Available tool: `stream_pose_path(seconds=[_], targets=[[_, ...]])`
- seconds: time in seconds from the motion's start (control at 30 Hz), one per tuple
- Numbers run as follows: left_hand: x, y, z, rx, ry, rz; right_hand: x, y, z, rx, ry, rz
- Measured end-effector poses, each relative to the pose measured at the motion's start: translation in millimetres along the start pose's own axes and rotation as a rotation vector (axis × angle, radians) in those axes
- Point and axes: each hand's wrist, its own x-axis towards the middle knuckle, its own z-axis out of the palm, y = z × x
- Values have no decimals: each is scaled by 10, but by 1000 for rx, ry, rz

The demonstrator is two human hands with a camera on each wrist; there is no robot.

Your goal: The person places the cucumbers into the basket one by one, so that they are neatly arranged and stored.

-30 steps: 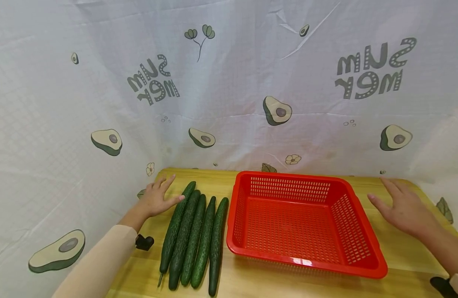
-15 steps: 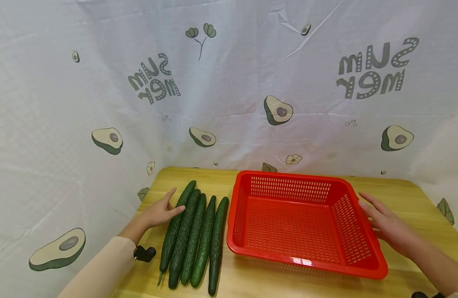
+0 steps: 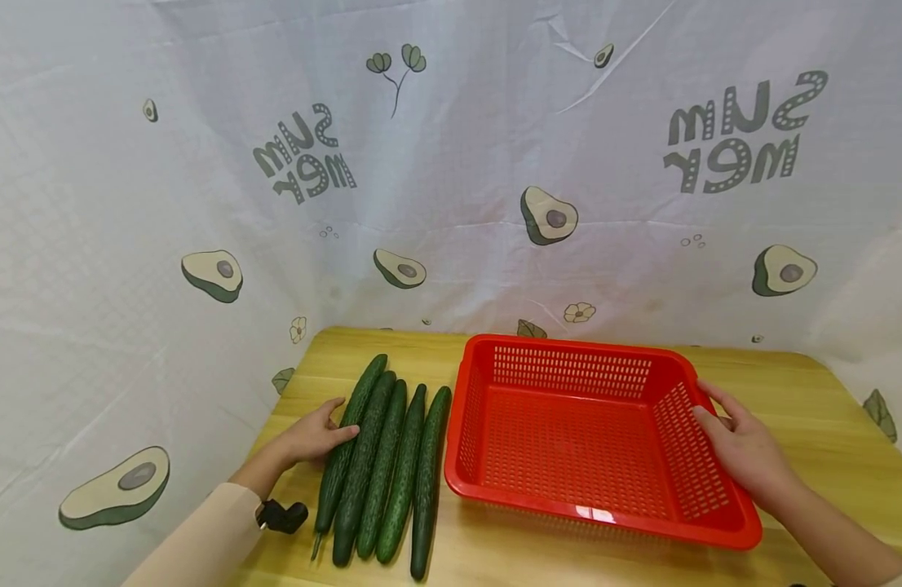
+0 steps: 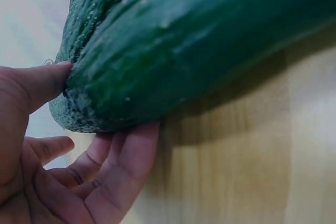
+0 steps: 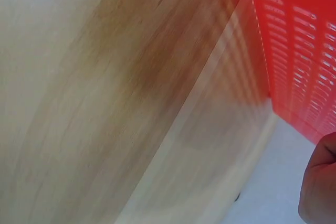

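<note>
Several long green cucumbers lie side by side on the left of the table. My left hand [image 3: 311, 434] holds the leftmost cucumber [image 3: 337, 473], thumb on top. In the left wrist view, the thumb presses one side of the cucumber [image 4: 173, 61] and the fingers [image 4: 118, 166] curl under its end. To the right of the cucumbers stands a red plastic basket [image 3: 524, 501] with perforated walls and nothing inside. My right hand [image 3: 750, 456] grips its right rim, thumb over the inner side; the other fingers are mostly hidden behind the wall. The right wrist view catches the basket's side [image 5: 294, 40] and part of the hand [image 5: 321, 182].
The wooden table [image 3: 811, 408] extends behind and right of the basket. A white cloth [image 3: 451, 163] printed with avocados hangs along the back and left edges. A small black device [image 3: 282, 516] sits at my left wrist.
My left hand has come down and nearer onto the leftmost cucumber. From beside the basket, my right hand has moved left and taken hold of its right rim.
</note>
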Motion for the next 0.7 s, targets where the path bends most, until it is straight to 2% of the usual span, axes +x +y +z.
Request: stream_pose_path(seconds=[0.27, 0.7], targets=[[-13, 23, 20, -13, 11, 27, -17, -41, 12, -64, 15, 22], [-10, 23, -40, -85, -3, 5, -12, -7, 37, -77, 35, -7]])
